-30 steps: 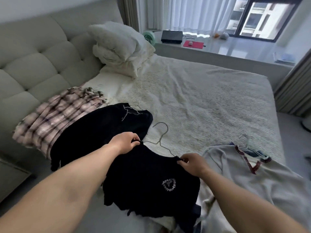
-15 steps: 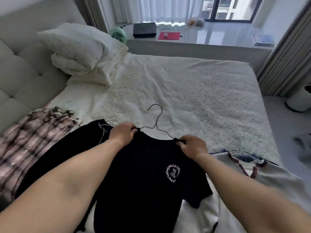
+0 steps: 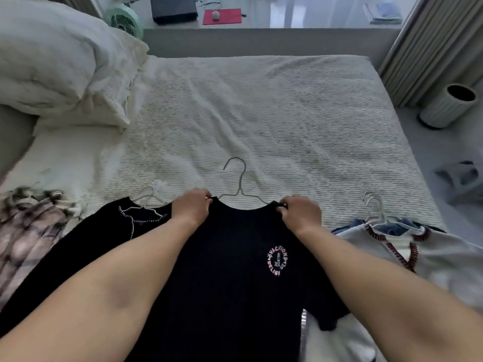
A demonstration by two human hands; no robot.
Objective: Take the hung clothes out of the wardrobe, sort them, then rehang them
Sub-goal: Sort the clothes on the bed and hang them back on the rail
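A black T-shirt (image 3: 230, 270) with a round pink chest logo lies flat on the bed on a grey wire hanger (image 3: 239, 182), whose hook points away from me. My left hand (image 3: 192, 207) grips the shirt's left shoulder by the collar. My right hand (image 3: 300, 211) grips its right shoulder. Left of it lies another black top (image 3: 104, 239) with white stitching on its own hanger. A plaid pink garment (image 3: 28, 236) sits at the far left. A white sweater with red V-neck trim (image 3: 428, 257) lies at the right on hangers.
The bed (image 3: 261, 113) is covered with a ribbed cream blanket. White pillows (image 3: 60, 64) pile at the upper left. A white ribbed bin (image 3: 449, 105) stands on the floor at right, near curtains. A ledge behind the bed holds a green fan (image 3: 124, 18) and a red pad.
My view has tilted down and turned right. Both hands have drawn the black T-shirt straighter and flatter, towards the bed's middle, with its hanger hook pointing away.
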